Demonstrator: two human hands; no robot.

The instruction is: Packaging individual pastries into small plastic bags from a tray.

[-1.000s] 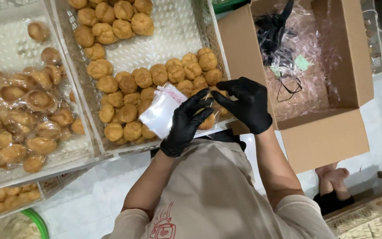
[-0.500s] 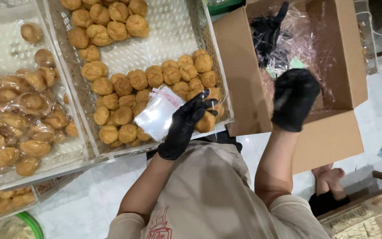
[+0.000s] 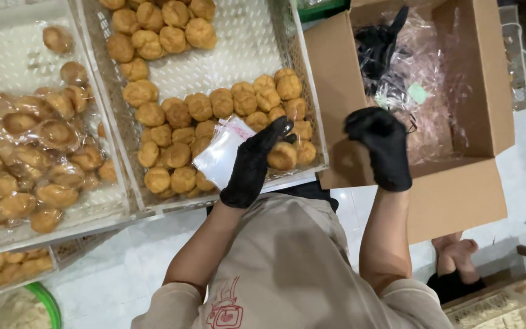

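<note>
While in tray (image 3: 312,122), loose pastries (image 3: 220,103)

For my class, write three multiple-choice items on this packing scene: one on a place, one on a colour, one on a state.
1. Where is the right hand?
A. At the cardboard box
B. In the left tray
C. On the floor

2. What colour are the gloves?
A. White
B. Black
C. Blue

3. How is the clear bag in the left hand?
A. Full of pastries
B. Tied shut
C. Empty and flat

Answers:
1. A, the right hand is raised in front of the box's near wall.
2. B, both hands wear black gloves.
3. C, the bag lies flat in the left hand over the middle tray, with no pastry inside it.
</note>
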